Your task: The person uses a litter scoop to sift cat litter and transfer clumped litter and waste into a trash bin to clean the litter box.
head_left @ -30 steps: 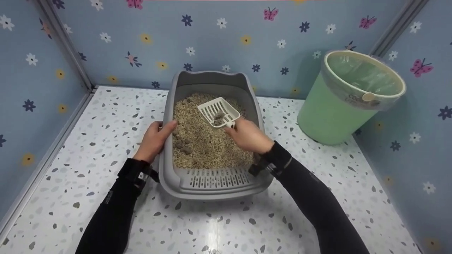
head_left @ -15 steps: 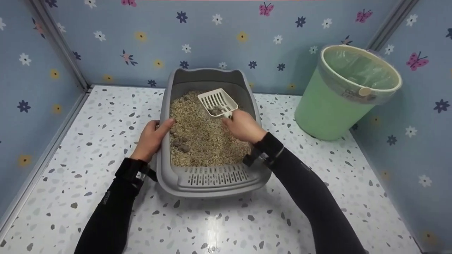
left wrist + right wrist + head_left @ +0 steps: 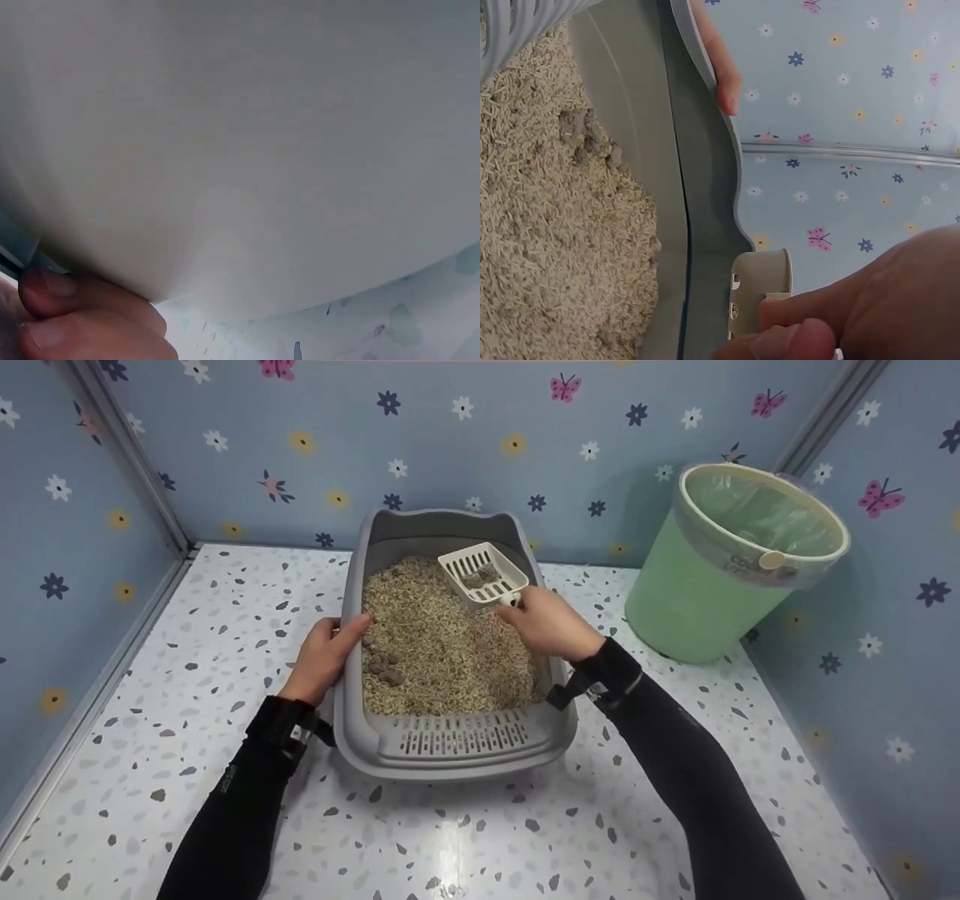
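Scoop (image 3: 511, 575), clumps (image 3: 480, 577) inside, above litter (image 3: 435, 637), pinched by fingers of right hand (image 3: 553, 622); left hand (image 3: 321, 656) grips litter box (image 3: 349, 705) between thumb and fingers.

Black-sleeved left arm (image 3: 234, 802) reaching forward, left hand (image 3: 321, 660) gripping with thumb extended, black-sleeved right arm (image 3: 686, 765) angled inward, right hand (image 3: 553, 624) curled in a grip

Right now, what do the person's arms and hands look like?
The left hand and right hand are bare. The left sleeve and right sleeve are black and close-fitting; pale lettering on the left one is too small to read. A black band circles each wrist.
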